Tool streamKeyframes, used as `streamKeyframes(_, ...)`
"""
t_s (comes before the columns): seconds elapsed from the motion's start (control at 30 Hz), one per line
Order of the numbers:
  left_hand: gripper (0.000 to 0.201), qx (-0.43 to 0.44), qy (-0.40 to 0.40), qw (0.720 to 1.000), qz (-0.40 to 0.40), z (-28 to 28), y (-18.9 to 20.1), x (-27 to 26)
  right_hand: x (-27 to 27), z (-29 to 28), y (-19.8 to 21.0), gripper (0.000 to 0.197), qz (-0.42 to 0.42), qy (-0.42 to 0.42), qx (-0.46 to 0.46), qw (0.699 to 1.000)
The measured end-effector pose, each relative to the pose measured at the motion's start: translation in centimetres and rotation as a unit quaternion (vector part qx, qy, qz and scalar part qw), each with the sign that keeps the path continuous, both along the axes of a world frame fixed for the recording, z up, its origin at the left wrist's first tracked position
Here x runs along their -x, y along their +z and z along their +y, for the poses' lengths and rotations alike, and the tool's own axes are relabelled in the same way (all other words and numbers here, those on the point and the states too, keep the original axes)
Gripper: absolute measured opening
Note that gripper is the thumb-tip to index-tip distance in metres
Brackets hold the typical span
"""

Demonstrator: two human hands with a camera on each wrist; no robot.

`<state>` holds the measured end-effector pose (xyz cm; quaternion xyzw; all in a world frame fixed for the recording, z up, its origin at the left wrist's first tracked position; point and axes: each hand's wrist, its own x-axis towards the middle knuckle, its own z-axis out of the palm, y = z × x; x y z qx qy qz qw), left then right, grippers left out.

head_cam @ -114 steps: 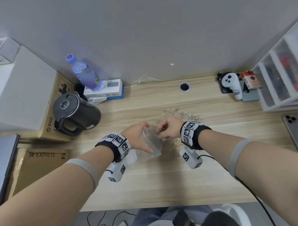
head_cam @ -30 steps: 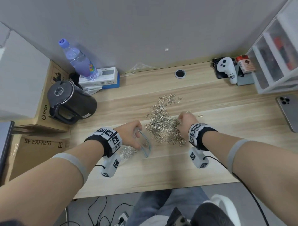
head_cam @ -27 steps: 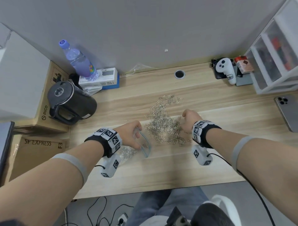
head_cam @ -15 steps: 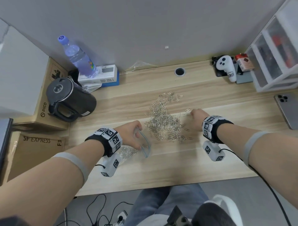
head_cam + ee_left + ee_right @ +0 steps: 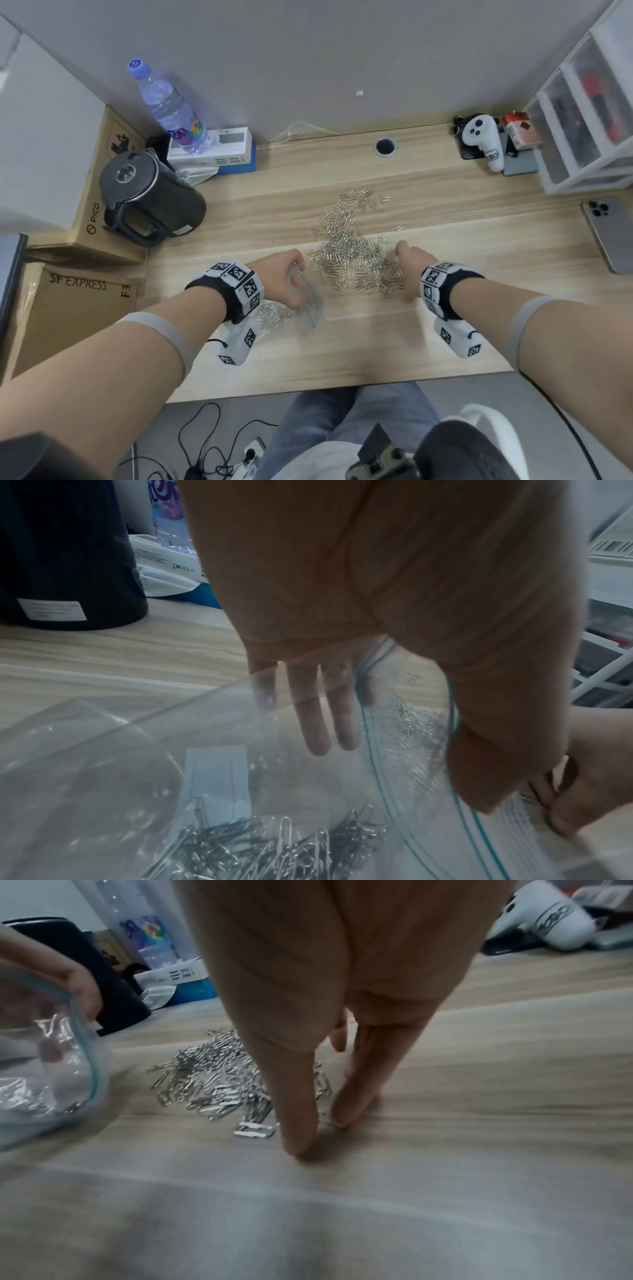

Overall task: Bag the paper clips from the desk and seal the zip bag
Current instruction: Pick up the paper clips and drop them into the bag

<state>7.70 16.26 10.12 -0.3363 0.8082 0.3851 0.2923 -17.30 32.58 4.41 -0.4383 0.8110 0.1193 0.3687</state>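
Note:
A heap of silver paper clips [image 5: 352,257] lies on the wooden desk [image 5: 342,342]. My left hand [image 5: 284,277] grips the rim of a clear zip bag [image 5: 308,301] with a blue zip line and holds its mouth agape toward the heap. Several clips [image 5: 274,845] lie inside the bag, and my fingers [image 5: 318,718] show through the plastic. My right hand [image 5: 406,260] stands at the heap's right edge, its straight fingertips [image 5: 352,1096] pressed to the desk among the outer clips [image 5: 219,1085], holding nothing.
A black kettle [image 5: 150,198] and a water bottle [image 5: 171,109] stand at the back left beside cardboard boxes [image 5: 85,294]. A white controller [image 5: 483,140], a drawer unit [image 5: 589,113] and a phone [image 5: 609,233] are on the right. A cable hole [image 5: 385,147] sits behind the heap.
My right hand left the bag's mouth, slid out past the heap's right side, and now presses at its right edge. My left hand still holds the bag open.

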Motion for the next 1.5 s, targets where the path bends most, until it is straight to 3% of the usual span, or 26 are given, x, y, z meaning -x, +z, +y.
streamKeyframes(0.2, 0.076, -0.005, 0.014, 1.000, 0.001, 0.2, -0.4, -0.5, -1.7, -1.6, -1.2, 0.068, -0.069, -0.056, 0.118, 0.989)
streamKeyframes(0.37, 0.078, -0.004, 0.026, 1.000, 0.004, 0.2, -0.5, -0.7, -2.5, -3.1, -1.3, 0.055, -0.070, -0.101, 0.195, 0.973)
streamKeyframes(0.43, 0.080, 0.003, 0.026, 1.000, 0.005, 0.1, -0.6, -0.8, -2.5, -3.2, -0.8, 0.069, -0.060, -0.085, 0.202, 0.974)
streamKeyframes(0.57, 0.082, -0.001, 0.035, 0.999, 0.008, 0.0, -0.9, -1.0, -2.4, -3.1, -0.3, 0.124, -0.015, -0.018, 0.141, 0.990)
streamKeyframes(0.67, 0.080, -0.015, 0.048, 0.999, 0.019, 0.2, -1.1, -1.0, -2.7, -3.1, -0.7, 0.137, -0.007, 0.022, 0.121, 0.992)
streamKeyframes(0.97, 0.077, -0.022, 0.072, 0.997, 0.021, -0.2, -1.3, -1.1, -4.1, -6.0, -1.9, 0.100, -0.061, 0.006, 0.159, 0.985)
streamKeyframes(1.17, 0.079, -0.037, 0.076, 0.996, 0.018, -0.7, -1.4, -0.7, -4.3, -6.9, -1.6, 0.121, -0.051, 0.015, 0.140, 0.989)
streamKeyframes(1.23, 0.078, -0.039, 0.074, 0.996, 0.016, -0.9, -1.5, -0.5, -4.6, -7.2, -1.7, 0.118, -0.034, 0.043, 0.122, 0.991)
streamKeyframes(1.5, 0.076, -0.040, 0.076, 0.996, 0.015, -1.2, -2.1, -0.2, -4.2, -7.3, -1.9, 0.054, -0.074, 0.033, 0.158, 0.984)
